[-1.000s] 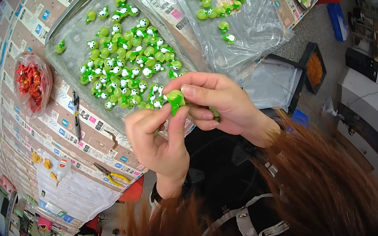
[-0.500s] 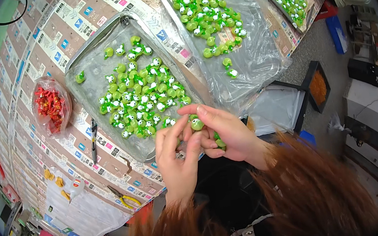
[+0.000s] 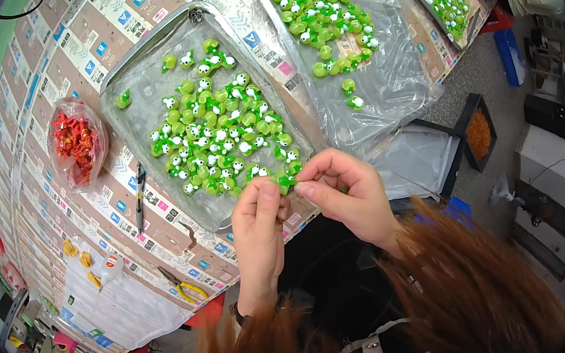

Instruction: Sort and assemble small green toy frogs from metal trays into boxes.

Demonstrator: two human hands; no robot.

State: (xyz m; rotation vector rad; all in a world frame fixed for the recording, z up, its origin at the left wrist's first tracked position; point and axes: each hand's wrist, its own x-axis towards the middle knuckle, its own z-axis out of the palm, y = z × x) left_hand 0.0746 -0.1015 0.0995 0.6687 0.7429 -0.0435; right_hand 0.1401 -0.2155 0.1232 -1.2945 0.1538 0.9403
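The small green figure (image 3: 285, 182), a frog-like piece with white eyes, sits pinched between the fingertips of both hands just over the near rim of the nearer metal tray (image 3: 133, 71), at the table's front edge. The table (image 3: 68, 226) is the largest surface, covered in printed sheets and running off toward the upper left; its bare stretch lies to the left of the trays, while the near edge drops to grey floor on the right. The nearer metal tray lies tilted across it, its middle thick with loose green figures (image 3: 217, 142), its upper left corner and left side mostly bare metal. Just beyond it, a second metal tray (image 3: 397, 68) lined with clear plastic holds a smaller cluster at its far end, and most of its near half is open. A clear bag of red pieces (image 3: 76, 143) rests to the left of the nearer tray, well apart from the hands. The left hand (image 3: 259, 233) closes thumb and forefinger on the figure from the left; the right hand (image 3: 345, 193) pinches it from the right, fingers curled. A dark pen (image 3: 140, 195) lies beside the tray's left rim, and yellow-handled pliers (image 3: 184, 286) lie near the table's front edge.
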